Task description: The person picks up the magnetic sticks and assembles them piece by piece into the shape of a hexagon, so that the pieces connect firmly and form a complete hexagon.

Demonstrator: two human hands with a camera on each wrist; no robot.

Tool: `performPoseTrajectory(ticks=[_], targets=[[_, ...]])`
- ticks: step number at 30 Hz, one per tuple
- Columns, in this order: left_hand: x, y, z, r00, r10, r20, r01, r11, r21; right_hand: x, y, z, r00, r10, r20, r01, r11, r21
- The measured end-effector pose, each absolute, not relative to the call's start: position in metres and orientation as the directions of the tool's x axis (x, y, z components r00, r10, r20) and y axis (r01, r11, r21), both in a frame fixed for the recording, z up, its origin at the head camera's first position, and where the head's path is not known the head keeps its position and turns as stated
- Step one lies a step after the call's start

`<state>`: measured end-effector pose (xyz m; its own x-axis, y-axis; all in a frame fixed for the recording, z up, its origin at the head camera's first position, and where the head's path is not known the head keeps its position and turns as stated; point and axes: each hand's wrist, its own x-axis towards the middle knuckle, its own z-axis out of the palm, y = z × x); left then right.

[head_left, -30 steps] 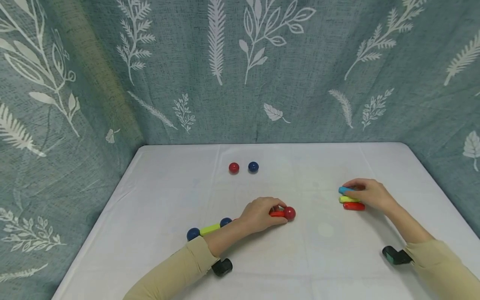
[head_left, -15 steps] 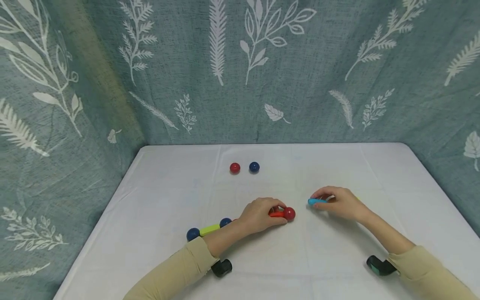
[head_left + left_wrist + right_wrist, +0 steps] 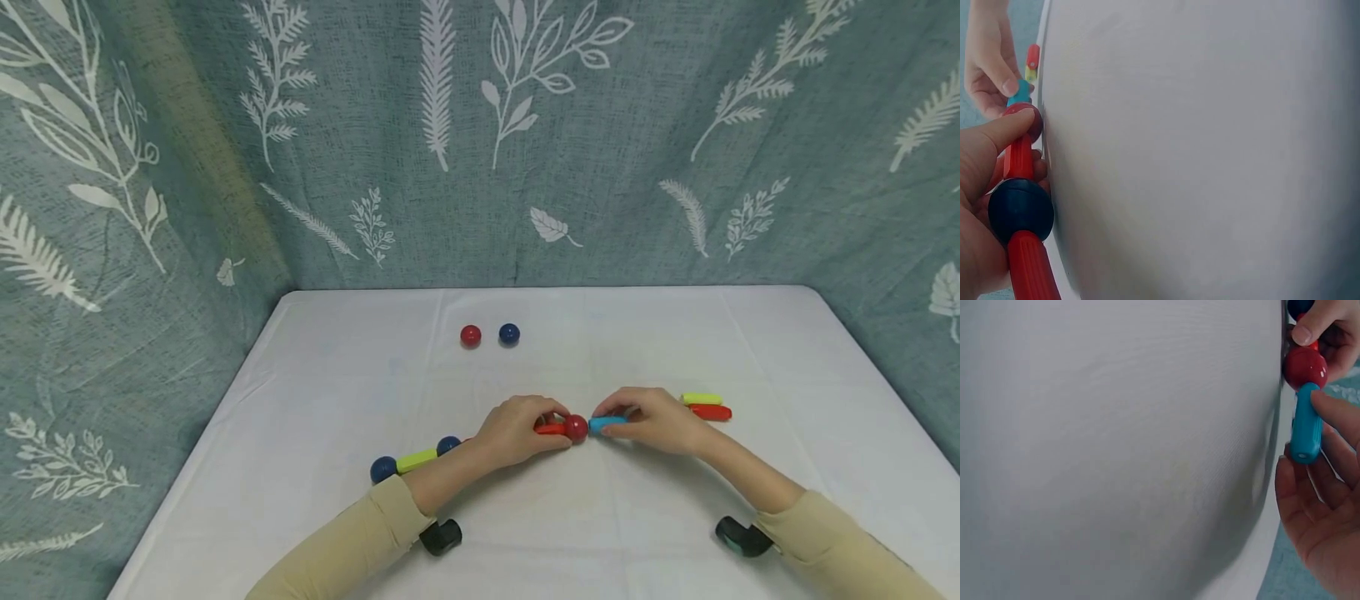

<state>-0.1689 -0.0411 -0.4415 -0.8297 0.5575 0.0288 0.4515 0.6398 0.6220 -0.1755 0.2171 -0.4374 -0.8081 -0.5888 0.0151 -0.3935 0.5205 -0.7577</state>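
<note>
Six balls in all, four blue and two red. Beyond the left hand are one loose red ball and one loose blue ball; running through that hand are three joined blue balls and one joined red ball. Six sticks: two red sticks and one yellow-green stick along the left hand's row, one light blue stick in the right hand, plus one loose yellow-green stick and one loose red stick beyond the right wrist. Two hands, two sleeves.

I can't tell the room; I see a draped-off workspace, leaf-print cloth hanging beyond the far corners of the white surface.
</note>
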Motion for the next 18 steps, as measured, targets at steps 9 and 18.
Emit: performPoseTrajectory(ticks=[9, 18], targets=[[-0.1689, -0.0464, -0.4428, -0.831, 0.556, 0.02, 0.443, 0.641, 0.627, -0.1755, 0.2094, -0.4356, -0.8, -0.6, 0.017, -0.381, 0.485, -0.787], [-0.1665, -0.0481, -0.4401, -0.822, 0.566, 0.06, 0.479, 0.63, 0.612, -0.175, 0.2088, -0.4366, -0.803, -0.596, 0.009, -0.367, 0.483, -0.795]])
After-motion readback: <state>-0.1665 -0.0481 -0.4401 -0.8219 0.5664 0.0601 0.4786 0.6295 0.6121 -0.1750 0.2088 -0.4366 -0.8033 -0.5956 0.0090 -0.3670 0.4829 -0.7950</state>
